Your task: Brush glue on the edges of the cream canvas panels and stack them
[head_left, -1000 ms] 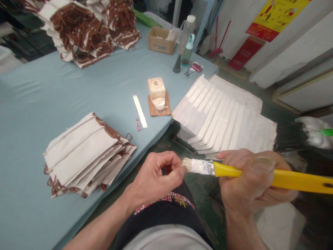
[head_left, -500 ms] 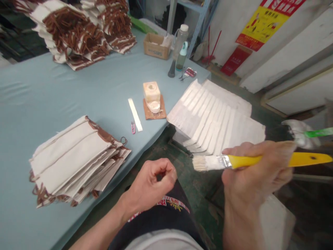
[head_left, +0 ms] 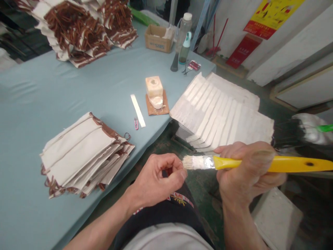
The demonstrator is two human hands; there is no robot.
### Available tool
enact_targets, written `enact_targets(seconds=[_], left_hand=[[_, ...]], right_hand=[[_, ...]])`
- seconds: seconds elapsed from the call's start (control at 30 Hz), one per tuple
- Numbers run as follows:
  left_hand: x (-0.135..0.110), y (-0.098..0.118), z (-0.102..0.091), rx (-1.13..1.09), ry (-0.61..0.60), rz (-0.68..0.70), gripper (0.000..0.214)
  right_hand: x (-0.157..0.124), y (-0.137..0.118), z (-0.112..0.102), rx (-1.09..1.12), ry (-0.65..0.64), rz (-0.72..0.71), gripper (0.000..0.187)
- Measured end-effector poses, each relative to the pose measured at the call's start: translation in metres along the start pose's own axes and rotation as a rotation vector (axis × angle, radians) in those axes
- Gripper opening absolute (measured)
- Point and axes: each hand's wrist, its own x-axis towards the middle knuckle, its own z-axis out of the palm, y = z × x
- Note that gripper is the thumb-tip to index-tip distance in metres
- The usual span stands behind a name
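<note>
My right hand point(head_left: 251, 170) is wrapped around the yellow handle of a flat paintbrush point(head_left: 293, 164), held level with its pale bristles pointing left. Right at the bristle tips is my left hand point(head_left: 161, 177), thumb and forefinger pinched together; whether they grip a bristle or something else is too small to tell. Beyond the brush lie overlapping white strips point(head_left: 210, 111), fanned out on a pale board. On the table edge a white block-shaped container point(head_left: 154, 86) with a round white lid rests on a brown cloth patch point(head_left: 166, 108).
Stacked cream cloth pieces with brown cords point(head_left: 80, 149) lie on the blue-covered table point(head_left: 104, 80), near a white strip point(head_left: 137, 110) and pink thread snips point(head_left: 136, 123). Larger bundles point(head_left: 78, 31), a cardboard box point(head_left: 158, 43) and bottles point(head_left: 184, 48) stand farther back.
The brush in my right hand has moved left, and my left hand has shifted right, so its pinched fingertips now meet the bristle tips. The camera view has shifted slightly.
</note>
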Motion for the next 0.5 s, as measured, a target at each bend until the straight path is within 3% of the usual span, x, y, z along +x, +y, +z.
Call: enact_targets(seconds=[0.17, 0.27, 0.4, 0.5], left_hand=[[0.003, -0.006, 0.005, -0.032, 0.042, 0.061, 0.023], [0.006, -0.022, 0.002, 0.139, 0.128, 0.116, 0.017], [0.006, -0.05, -0.011, 0.283, 0.27, 0.031, 0.016], [0.002, -0.056, -0.014, 0.17, 0.211, 0.003, 0.024]], right_hand=[[-0.005, -0.003, 0.001, -0.04, -0.03, -0.035, 0.052], [0.001, -0.007, -0.001, -0.088, 0.01, -0.043, 0.048], [0.021, -0.006, -0.009, 0.04, 0.178, 0.114, 0.048], [0.028, 0.002, -0.012, 0.114, 0.155, 0.275, 0.055]])
